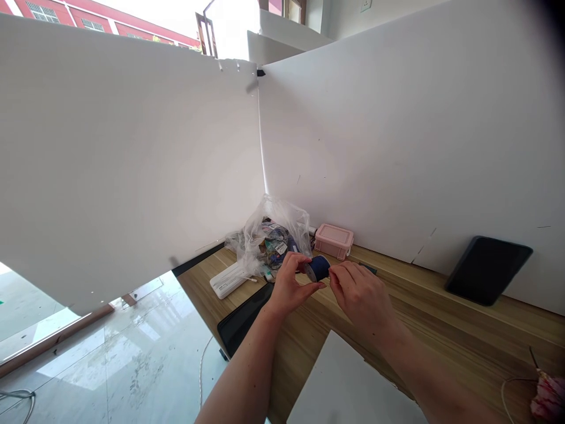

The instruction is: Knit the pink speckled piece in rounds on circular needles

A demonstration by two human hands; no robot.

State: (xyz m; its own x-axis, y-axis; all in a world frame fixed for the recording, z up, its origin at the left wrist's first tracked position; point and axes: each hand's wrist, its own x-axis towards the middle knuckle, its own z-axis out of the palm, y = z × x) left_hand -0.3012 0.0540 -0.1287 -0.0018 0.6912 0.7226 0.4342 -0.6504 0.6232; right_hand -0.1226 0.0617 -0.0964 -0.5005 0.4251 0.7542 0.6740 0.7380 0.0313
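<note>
A spool of dark blue thread (319, 268) is held above the wooden table, tilted on its side. My left hand (291, 282) grips the spool's left end between thumb and fingers. At the spool's other end is my right hand (359, 288), its fingertips pinched together against or very near the wound thread. Whatever the right fingers pinch is too small to make out. Just behind the hands lies a clear plastic bag (282, 221) with several dark and coloured items inside.
A pink lidded box (334, 240) stands against the white panel. A white power strip (229, 280) and a dark flat device (242, 321) lie left. A black phone-like device (489, 271) leans at right. A white board (348, 383) lies in front; a pink fabric-like item (548, 396) is lower right.
</note>
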